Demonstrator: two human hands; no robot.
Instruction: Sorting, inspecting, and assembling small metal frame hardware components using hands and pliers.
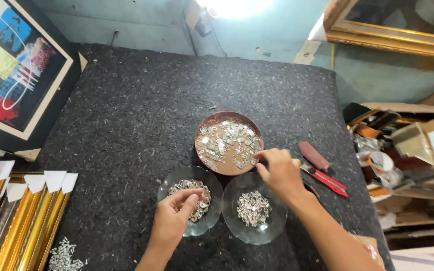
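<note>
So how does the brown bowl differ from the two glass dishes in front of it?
The brown bowl is opaque with upright sides; the left glass dish and right glass dish are clear and shallow. The bowl's metal pieces lie scattered; each dish holds a tidy heap. The right hand reaches into the bowl, the left hand over the left dish. All hold small silvery hardware.

A lamp (234,6) at the top edge is blowing out to pure white — its glare is washing over the pale blue wall (272,35). The dark felt table (141,115) is staying evenly lit, with soft shadows. Edges are bowing from the wide lens, and the corners are softening slightly.
</note>
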